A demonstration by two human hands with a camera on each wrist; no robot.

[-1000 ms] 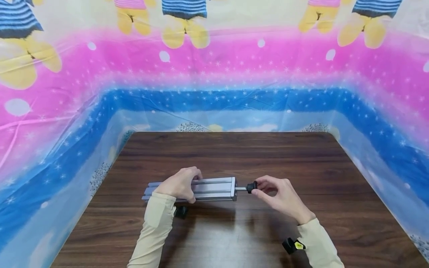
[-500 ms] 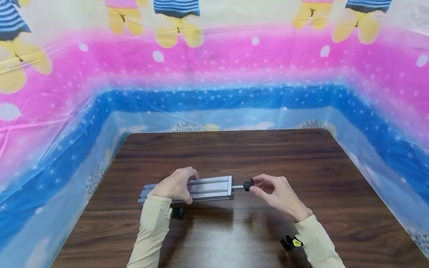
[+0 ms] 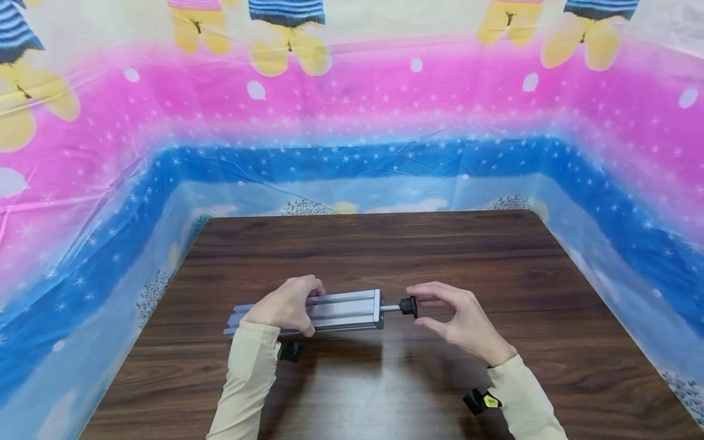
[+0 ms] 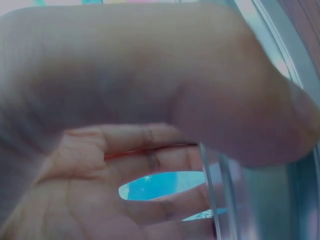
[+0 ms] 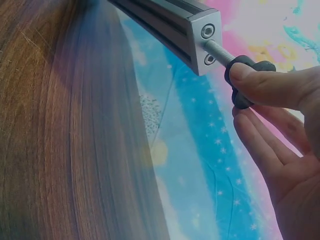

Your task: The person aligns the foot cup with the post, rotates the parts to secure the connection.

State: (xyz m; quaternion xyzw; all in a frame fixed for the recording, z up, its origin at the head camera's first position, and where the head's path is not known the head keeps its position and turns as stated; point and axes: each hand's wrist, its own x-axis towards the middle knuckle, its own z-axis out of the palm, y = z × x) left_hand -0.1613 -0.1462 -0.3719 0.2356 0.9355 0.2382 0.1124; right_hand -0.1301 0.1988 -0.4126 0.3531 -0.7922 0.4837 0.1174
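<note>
A silver aluminium profile (image 3: 346, 310) with slots along its sides lies crosswise over the table in the head view. My left hand (image 3: 283, 305) grips it around the left half, thumb on the near side and fingers over the far side; the left wrist view shows the thumb large across the profile (image 4: 265, 200). From the profile's right end plate, which has two socket screws, a threaded rod (image 5: 218, 51) sticks out and carries a black lobed knob (image 5: 241, 100). My right hand (image 3: 459, 315) holds this knob, the thumb on one lobe and the fingertips at its rim.
Under the hands is a dark wood-grain table (image 3: 363, 250). A printed pink and blue cloth (image 3: 352, 116) hangs behind it and on both sides. Black wrist-worn devices (image 3: 475, 401) hang below the cream sleeves.
The right hand's fingers have shifted around the knob, with the thumb lower and more spread from the fingers. The left hand keeps its hold; the whole view has moved slightly.
</note>
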